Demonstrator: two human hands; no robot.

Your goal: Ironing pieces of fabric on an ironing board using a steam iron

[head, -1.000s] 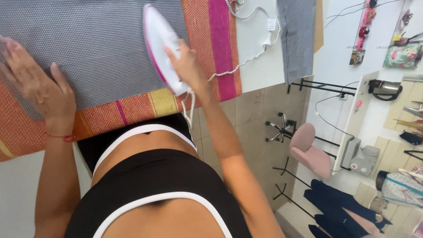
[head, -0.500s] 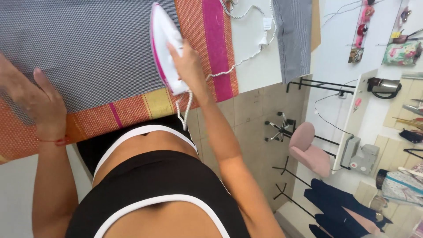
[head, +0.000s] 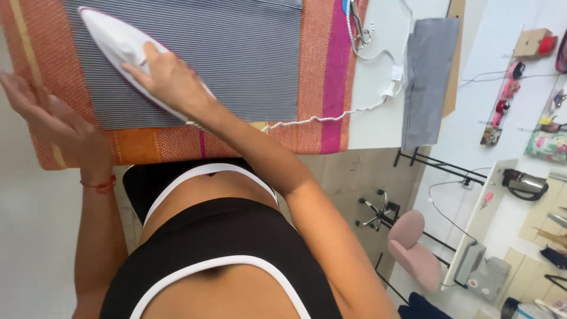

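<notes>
My right hand [head: 171, 80] grips a white iron with a pink edge [head: 112, 41], which lies flat on a grey striped cloth [head: 248, 59]. That cloth is spread over an orange, pink and yellow woven mat [head: 331, 77] on a white table [head: 378, 118]. My left hand [head: 50, 121] rests flat with fingers spread on the mat's left edge, beside the grey cloth, and wears a red thread at the wrist. The iron's braided white cord [head: 331, 115] runs from my right wrist across the mat to the right.
A folded grey fabric piece [head: 428, 77] hangs over the table's right side. Scissors [head: 357, 23] lie near the table's top. Below right stand a pink swivel chair [head: 413, 248], black metal racks [head: 437, 168], a kettle [head: 525, 184] and a shelf with small items.
My right hand has slid the iron leftward across the grey cloth, from the mat's right side toward its left. My left hand stays at the left edge.
</notes>
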